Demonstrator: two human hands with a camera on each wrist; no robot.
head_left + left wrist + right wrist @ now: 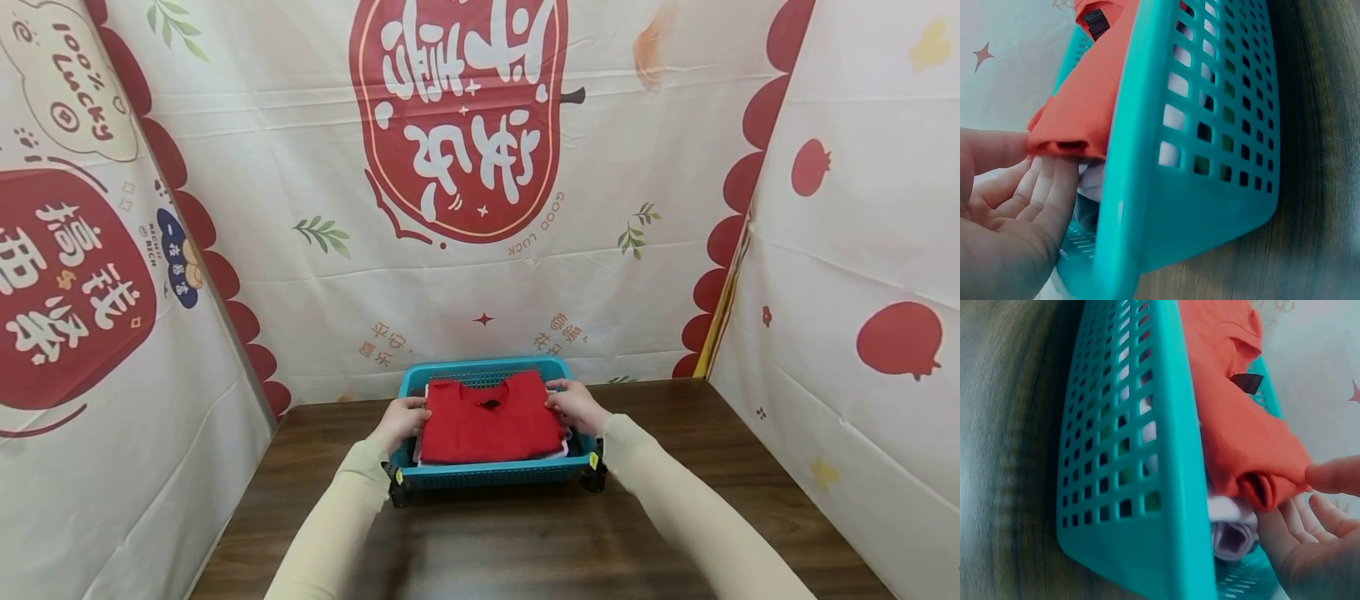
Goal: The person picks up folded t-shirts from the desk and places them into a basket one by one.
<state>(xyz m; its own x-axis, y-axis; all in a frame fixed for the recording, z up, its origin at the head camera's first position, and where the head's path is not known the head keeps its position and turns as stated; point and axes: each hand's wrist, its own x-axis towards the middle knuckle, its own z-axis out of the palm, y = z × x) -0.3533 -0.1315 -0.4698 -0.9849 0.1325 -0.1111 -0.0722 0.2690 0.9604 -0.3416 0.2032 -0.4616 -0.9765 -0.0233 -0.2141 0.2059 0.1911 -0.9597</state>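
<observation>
A folded red T-shirt [491, 425] with a dark neck label lies on top of other folded clothes inside a turquoise plastic basket [495, 473]. At the shirt's left edge, my left hand [403, 421] pinches the cloth, thumb above and fingers underneath, as the left wrist view shows. My right hand [577, 406] grips the opposite edge the same way, its thumb at the fold and its fingers below. Beneath the shirt, a pale rolled garment [1233, 537] shows in the right wrist view. Most of the lower clothes are hidden by the shirt and the basket wall.
The basket stands on a dark wood-grain table [495, 542], near its back edge. Behind it hangs a white printed cloth [465, 283], with further printed cloth panels [847, 267] along both sides. A black wrist strap [400, 486] sits near each sleeve cuff.
</observation>
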